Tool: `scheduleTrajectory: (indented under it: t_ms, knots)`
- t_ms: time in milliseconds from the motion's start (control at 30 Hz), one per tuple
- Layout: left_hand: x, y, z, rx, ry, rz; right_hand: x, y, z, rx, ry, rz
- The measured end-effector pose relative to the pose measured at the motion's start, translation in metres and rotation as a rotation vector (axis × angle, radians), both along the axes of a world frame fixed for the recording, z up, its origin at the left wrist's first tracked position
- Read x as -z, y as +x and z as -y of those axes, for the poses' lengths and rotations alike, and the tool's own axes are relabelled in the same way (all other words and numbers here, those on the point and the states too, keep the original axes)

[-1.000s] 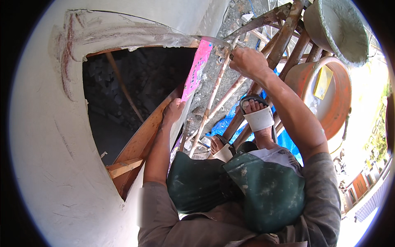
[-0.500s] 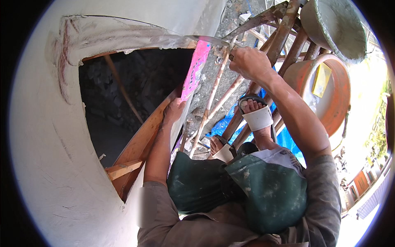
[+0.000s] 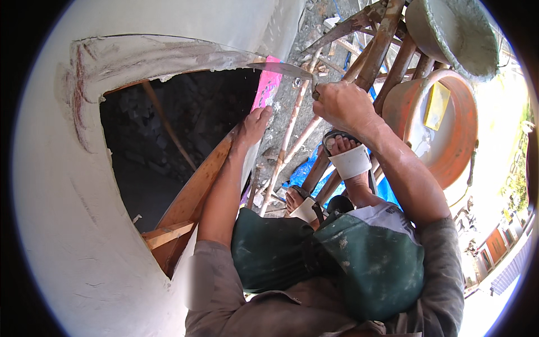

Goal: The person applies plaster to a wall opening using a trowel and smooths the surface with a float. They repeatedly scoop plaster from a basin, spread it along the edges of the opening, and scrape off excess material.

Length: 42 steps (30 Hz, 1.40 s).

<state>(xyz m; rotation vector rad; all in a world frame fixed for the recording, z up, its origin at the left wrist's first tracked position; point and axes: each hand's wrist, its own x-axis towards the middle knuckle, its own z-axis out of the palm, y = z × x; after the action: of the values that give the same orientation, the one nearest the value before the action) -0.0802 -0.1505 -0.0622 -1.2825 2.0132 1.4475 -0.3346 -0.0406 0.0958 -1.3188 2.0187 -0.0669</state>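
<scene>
My right hand (image 3: 345, 106) is closed around the handle of a trowel (image 3: 286, 69), whose long metal blade points left. That blade crosses the upper part of a bright pink strip (image 3: 266, 84) at the right edge of the wall opening. Close below it my left hand (image 3: 254, 128) is closed at the strip's lower part, its fingers along the edge; the grip itself is partly hidden. A white plastered wall (image 3: 50, 196) surrounds the dark opening (image 3: 168, 123), with rough smeared plaster (image 3: 163, 53) along its top.
Wooden boards (image 3: 185, 208) line the opening's lower right side. My sandalled feet (image 3: 348, 154) rest on scaffold poles (image 3: 323, 168). At the right stand an orange tub (image 3: 466, 135) holding a yellow block (image 3: 437, 106), and a grey plaster-coated basin (image 3: 477, 39). A blue tarp (image 3: 306, 168) lies below.
My left hand has moved up along the pink strip, covering more of it. My right hand and the trowel have lowered slightly, and the blade now overlaps the strip's upper part.
</scene>
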Motion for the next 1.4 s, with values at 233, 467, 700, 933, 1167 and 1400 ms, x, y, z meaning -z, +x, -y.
scheduleTrajectory:
  t_ms: [233,467,700,933,1167,1400]
  knots:
    - [-0.022,-0.114,0.023,-0.620,0.374,-0.316,0.041,0.000,0.003,0.094,-0.034,-0.004]
    - [-0.003,-0.135,0.020,-0.888,0.501,-0.406,0.058,0.010,0.006,0.131,-0.144,0.001]
    - [0.007,-0.133,0.023,-0.890,0.558,-0.498,0.069,0.015,0.008,0.120,-0.097,0.007]
    - [0.005,-0.134,0.026,-0.950,0.553,-0.501,0.068,0.012,0.014,0.110,0.006,0.062]
    - [-0.004,-0.132,0.026,-0.918,0.517,-0.543,0.058,0.013,0.015,0.135,0.057,0.070]
    - [-0.010,-0.131,0.025,-0.903,0.496,-0.529,0.056,0.014,0.013,0.127,0.047,0.081]
